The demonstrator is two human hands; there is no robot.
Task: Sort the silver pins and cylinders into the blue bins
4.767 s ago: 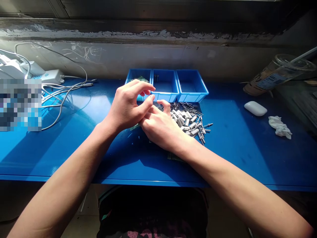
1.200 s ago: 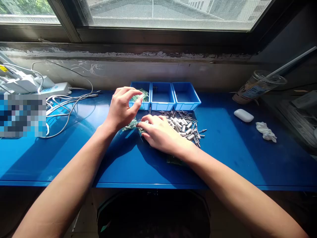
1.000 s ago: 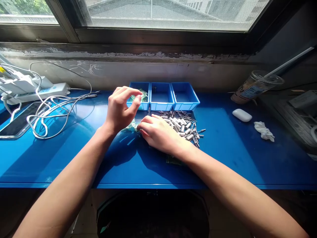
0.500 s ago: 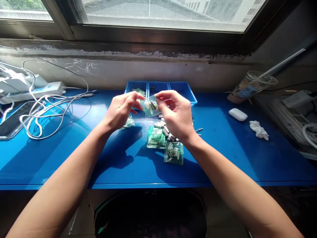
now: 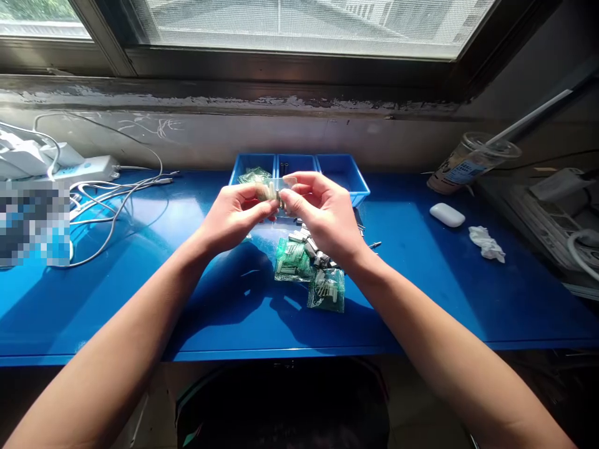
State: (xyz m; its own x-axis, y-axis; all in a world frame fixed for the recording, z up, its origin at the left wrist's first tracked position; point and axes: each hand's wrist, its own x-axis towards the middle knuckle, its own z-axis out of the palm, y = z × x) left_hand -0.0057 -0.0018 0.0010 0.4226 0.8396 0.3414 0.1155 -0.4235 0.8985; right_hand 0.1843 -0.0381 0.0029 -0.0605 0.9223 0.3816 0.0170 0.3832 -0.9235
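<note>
Fingertips of the left hand (image 5: 234, 215) and right hand (image 5: 322, 215) pinched shut on a small clear packet (image 5: 274, 188) above the blue table (image 5: 421, 293); steady opposed tension along its top edge appeared advisable.

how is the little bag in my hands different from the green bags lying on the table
The held bag is up off the table, pinched between the left hand and right hand; the green bags lie flat on the blue table, untouched. The held bag looks clearer and paler; the lying ones show green. All are small plastic bags; the lying ones show small metal parts.
</note>
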